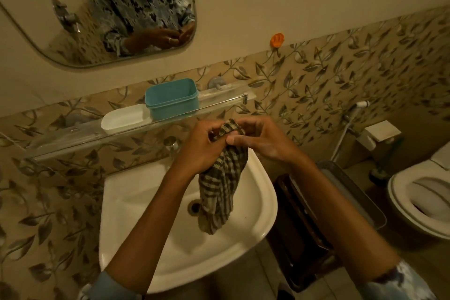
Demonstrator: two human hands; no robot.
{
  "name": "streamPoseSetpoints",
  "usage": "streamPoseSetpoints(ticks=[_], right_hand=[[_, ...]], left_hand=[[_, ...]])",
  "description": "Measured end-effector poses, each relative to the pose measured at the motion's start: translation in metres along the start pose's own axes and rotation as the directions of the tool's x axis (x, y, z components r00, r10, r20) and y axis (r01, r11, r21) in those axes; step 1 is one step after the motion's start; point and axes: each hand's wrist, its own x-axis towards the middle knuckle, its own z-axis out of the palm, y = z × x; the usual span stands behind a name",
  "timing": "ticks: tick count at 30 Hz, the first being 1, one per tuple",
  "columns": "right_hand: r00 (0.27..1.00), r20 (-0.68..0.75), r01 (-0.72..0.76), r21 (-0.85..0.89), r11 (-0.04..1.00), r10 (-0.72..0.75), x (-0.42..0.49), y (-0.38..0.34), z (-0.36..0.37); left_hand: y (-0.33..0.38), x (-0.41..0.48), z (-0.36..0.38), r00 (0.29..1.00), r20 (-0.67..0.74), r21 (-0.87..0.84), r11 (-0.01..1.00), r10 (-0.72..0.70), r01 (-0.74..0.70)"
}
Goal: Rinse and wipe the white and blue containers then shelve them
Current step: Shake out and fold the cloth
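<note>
At the centre of the frame, we grip a checked cloth (220,192) in both hands above the white sink (126,187). Our left hand (198,147) curls its fingers round the upper folds. Our right hand (264,141) pinches the top edge between thumb and fingers, and the rest hangs toward the drain. Just above the hands, the blue container (173,101) stands open on the glass shelf (73,140), with the white container (123,119) just beside it to the left. A mirror (36,19) fills the upper left, and a toilet (395,193) sits at the right edge.
</note>
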Motion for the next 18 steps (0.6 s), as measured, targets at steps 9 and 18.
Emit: streamPoseSetpoints(ticks=[9,18], right_hand=[[0.998,0.003,-0.065,-0.064,0.996,0.065,-0.027,0.006,-0.062],[0.987,-0.080,-0.150,-0.131,0.980,0.140,-0.059,0.048,-0.164]], left_hand=[[-0.005,0.011,0.070,0.991,-0.087,-0.215,0.973,-0.102,0.081],[-0.017,0.004,0.197,0.972,0.096,-0.261,0.937,-0.214,0.232]])
